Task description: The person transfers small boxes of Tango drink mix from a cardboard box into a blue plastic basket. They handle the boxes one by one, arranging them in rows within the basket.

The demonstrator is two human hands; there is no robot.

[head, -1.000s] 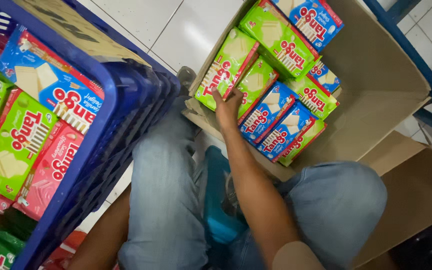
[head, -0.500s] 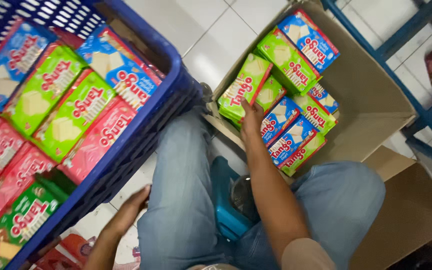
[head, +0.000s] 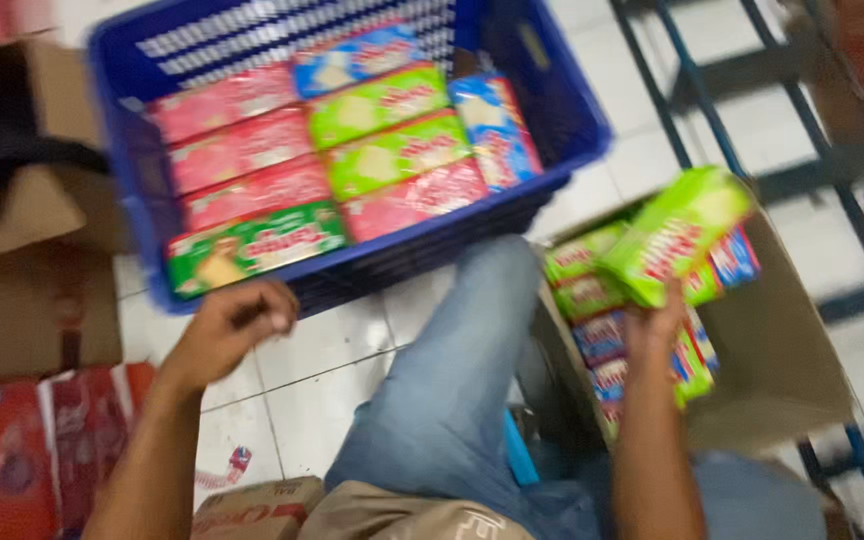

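My right hand (head: 660, 322) grips a light green wafer pack (head: 674, 234) and holds it raised above an open cardboard box (head: 782, 350) of green and blue wafer packs (head: 604, 352) on my right. My left hand (head: 234, 325) hovers with loosely curled fingers and nothing in it, just below the front rim of a blue plastic crate (head: 372, 262). The crate holds rows of pink, green and blue wafer packs (head: 352, 150). My legs in blue jeans (head: 452, 400) lie between crate and box. The picture is blurred by motion.
More cardboard boxes (head: 32, 300) stand at the left, with red packs (head: 42, 440) below them. A blue metal shelf frame (head: 832, 200) runs behind the open box. White floor tiles (head: 302, 400) show between my left arm and my leg.
My right hand has lifted a green pack up out of the cardboard box. My left hand has come up toward the crate's front. The view has swung so the whole crate shows.
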